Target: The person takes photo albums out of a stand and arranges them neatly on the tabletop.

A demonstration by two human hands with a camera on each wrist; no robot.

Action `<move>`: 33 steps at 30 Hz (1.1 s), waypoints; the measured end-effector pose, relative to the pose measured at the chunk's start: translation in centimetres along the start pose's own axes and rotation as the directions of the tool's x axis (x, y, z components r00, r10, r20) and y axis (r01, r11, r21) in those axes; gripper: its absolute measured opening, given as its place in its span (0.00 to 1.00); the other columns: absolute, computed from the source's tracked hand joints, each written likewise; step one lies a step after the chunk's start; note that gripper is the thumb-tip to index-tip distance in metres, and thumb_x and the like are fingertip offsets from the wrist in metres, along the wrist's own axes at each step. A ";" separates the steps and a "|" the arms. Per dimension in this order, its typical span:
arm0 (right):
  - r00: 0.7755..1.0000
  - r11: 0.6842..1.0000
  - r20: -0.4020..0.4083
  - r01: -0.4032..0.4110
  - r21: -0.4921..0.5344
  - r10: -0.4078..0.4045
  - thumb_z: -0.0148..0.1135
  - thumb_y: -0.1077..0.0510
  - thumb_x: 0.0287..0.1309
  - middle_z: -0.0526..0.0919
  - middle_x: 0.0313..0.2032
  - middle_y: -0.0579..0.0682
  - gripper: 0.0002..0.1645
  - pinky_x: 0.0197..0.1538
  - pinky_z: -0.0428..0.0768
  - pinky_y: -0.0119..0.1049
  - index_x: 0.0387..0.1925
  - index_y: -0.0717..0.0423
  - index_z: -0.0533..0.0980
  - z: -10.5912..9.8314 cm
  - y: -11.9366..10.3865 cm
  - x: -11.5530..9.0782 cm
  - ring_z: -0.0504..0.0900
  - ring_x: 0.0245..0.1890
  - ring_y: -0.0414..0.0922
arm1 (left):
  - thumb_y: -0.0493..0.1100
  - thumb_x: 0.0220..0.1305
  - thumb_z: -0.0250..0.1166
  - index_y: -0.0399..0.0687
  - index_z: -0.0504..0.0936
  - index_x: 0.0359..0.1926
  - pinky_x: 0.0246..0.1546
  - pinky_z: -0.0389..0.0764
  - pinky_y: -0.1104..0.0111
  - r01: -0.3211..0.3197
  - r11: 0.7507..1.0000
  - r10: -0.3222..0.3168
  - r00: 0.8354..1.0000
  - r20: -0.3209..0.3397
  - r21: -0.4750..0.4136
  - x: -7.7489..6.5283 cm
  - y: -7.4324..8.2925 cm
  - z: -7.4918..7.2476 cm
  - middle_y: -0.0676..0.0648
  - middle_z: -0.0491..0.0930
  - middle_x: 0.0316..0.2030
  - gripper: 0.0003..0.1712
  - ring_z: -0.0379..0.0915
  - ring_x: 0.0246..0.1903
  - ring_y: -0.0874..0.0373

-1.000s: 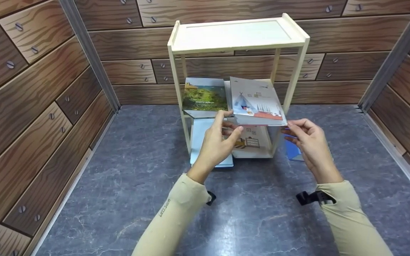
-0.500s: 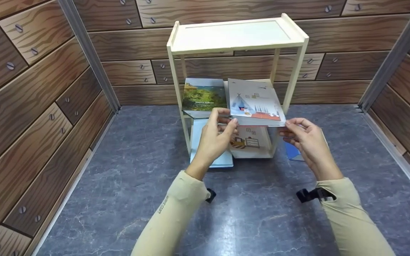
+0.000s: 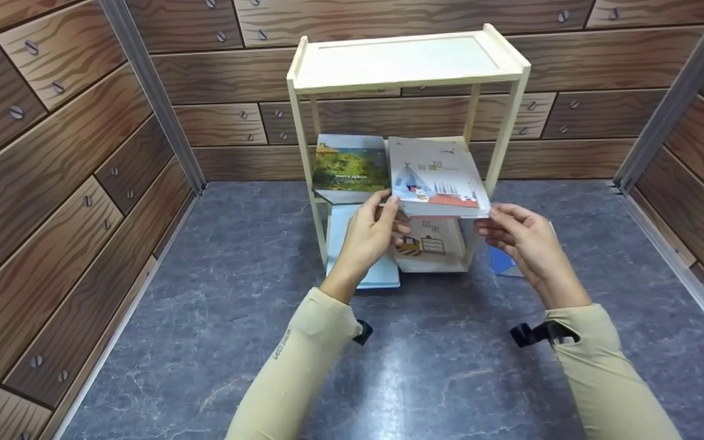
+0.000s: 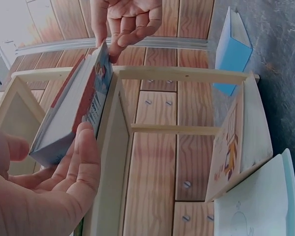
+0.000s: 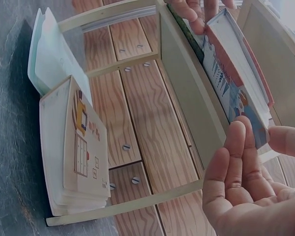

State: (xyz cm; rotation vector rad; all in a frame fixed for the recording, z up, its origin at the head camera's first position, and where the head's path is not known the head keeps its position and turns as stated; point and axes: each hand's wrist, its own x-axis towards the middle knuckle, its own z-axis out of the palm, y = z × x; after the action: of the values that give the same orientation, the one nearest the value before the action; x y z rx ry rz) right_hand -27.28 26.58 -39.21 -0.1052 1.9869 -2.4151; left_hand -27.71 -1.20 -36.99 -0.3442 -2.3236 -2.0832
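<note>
A thick book (image 3: pixel 434 171) with a tent picture on its cover lies on the right of the rack's middle shelf, its front end jutting past the shelf edge. My left hand (image 3: pixel 367 235) holds its front left corner, fingers (image 4: pixel 86 147) against the underside and thumb at the upper side. At the front right corner, my right hand (image 3: pixel 526 247) pinches the book between thumb and fingers (image 5: pixel 241 142). Beside it on the shelf lies a book with a green landscape cover (image 3: pixel 352 168); the two are close together.
The pale wooden rack (image 3: pixel 401 61) stands before a plank-patterned wall. Its bottom level holds a light blue book (image 3: pixel 379 275), jutting forward, and a book with furniture drawings (image 3: pixel 431 244). A blue book (image 3: pixel 502 260) is on the dark floor (image 3: pixel 236 305) right of the rack.
The tent book has shifted slightly left, towards the landscape book. My left fingers have moved under its front left corner, with the thumb coming up beside it. My right hand keeps its pinch.
</note>
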 end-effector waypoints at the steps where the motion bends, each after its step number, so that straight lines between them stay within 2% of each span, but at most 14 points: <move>1: 1.000 1.000 -0.001 0.002 -0.002 -0.002 0.64 0.53 0.77 0.94 0.36 0.44 0.07 0.45 0.89 0.30 0.50 0.49 0.82 0.0 0.0 0.0 0.91 0.36 0.38 | 0.52 0.87 0.52 0.42 0.69 0.78 0.35 0.90 0.66 -0.004 1.000 0.004 1.000 -0.001 -0.004 0.1 0.0 0.0 0.41 0.88 0.46 0.29 0.90 0.41 0.46; 4: 1.000 1.000 -0.002 0.012 -0.015 -0.012 0.64 0.53 0.78 0.93 0.36 0.44 0.09 0.46 0.89 0.30 0.51 0.51 0.81 0.1 0.0 0.0 0.91 0.37 0.38 | 0.51 0.87 0.51 0.42 0.71 0.75 0.35 0.91 0.66 -0.016 1.000 0.016 1.000 -0.006 -0.016 0.2 0.0 0.1 0.39 0.88 0.44 0.26 0.90 0.39 0.46; 10: 0.999 0.999 0.011 0.030 -0.013 -0.030 0.62 0.55 0.79 0.93 0.36 0.44 0.08 0.45 0.88 0.30 0.53 0.53 0.78 0.2 0.0 -0.1 0.91 0.36 0.37 | 0.48 0.87 0.52 0.43 0.75 0.70 0.36 0.91 0.66 -0.018 0.999 0.018 1.000 -0.012 -0.042 0.2 0.1 0.2 0.39 0.89 0.41 0.21 0.88 0.34 0.57; 13: 0.999 0.999 0.014 0.039 0.001 -0.039 0.60 0.57 0.80 0.94 0.36 0.45 0.06 0.44 0.88 0.29 0.52 0.53 0.79 0.2 0.0 -0.2 0.91 0.36 0.38 | 0.47 0.87 0.53 0.43 0.76 0.68 0.36 0.91 0.66 -0.011 0.998 0.010 1.000 -0.012 -0.062 0.1 0.3 0.4 0.39 0.88 0.41 0.19 0.89 0.35 0.55; 19: 0.999 0.999 0.016 0.045 -0.002 -0.045 0.62 0.58 0.79 0.93 0.36 0.46 0.04 0.45 0.88 0.30 0.49 0.52 0.80 0.2 0.0 -0.4 0.91 0.36 0.38 | 0.47 0.86 0.55 0.45 0.77 0.67 0.37 0.91 0.66 0.006 0.996 -0.007 1.000 -0.007 -0.093 -0.2 0.2 0.5 0.40 0.88 0.39 0.18 0.90 0.41 0.44; 26: 0.999 0.998 0.014 0.049 -0.032 -0.049 0.63 0.57 0.78 0.93 0.36 0.44 0.04 0.46 0.88 0.29 0.49 0.51 0.80 0.0 0.3 -0.7 0.91 0.37 0.37 | 0.45 0.84 0.57 0.44 0.76 0.67 0.37 0.90 0.68 -0.010 0.995 0.012 1.000 0.019 -0.098 -0.7 0.0 0.5 0.43 0.87 0.38 0.18 0.87 0.33 0.57; 30: 0.998 0.997 0.012 0.064 -0.047 -0.064 0.62 0.59 0.78 0.93 0.36 0.44 0.04 0.46 0.88 0.30 0.49 0.51 0.80 0.0 0.4 -0.9 0.91 0.37 0.38 | 0.45 0.84 0.58 0.45 0.76 0.68 0.37 0.90 0.67 -0.020 0.995 0.024 0.999 0.040 -0.100 -1.1 -0.2 0.5 0.44 0.86 0.38 0.19 0.88 0.36 0.51; 33: 0.996 0.994 0.009 0.085 -0.065 -0.084 0.62 0.59 0.78 0.93 0.37 0.44 0.04 0.46 0.88 0.30 0.50 0.51 0.80 0.0 0.4 -1.1 0.90 0.36 0.38 | 0.45 0.84 0.58 0.46 0.75 0.69 0.39 0.90 0.66 -0.026 0.995 0.031 0.998 0.053 -0.094 -1.5 -0.4 0.4 0.43 0.87 0.39 0.19 0.88 0.37 0.51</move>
State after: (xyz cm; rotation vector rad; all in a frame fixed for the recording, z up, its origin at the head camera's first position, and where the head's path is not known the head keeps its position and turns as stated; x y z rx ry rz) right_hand -26.23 26.58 -39.63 -0.2012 2.1006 -2.3959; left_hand -26.28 -1.08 -37.63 -0.4390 -2.2408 -2.2006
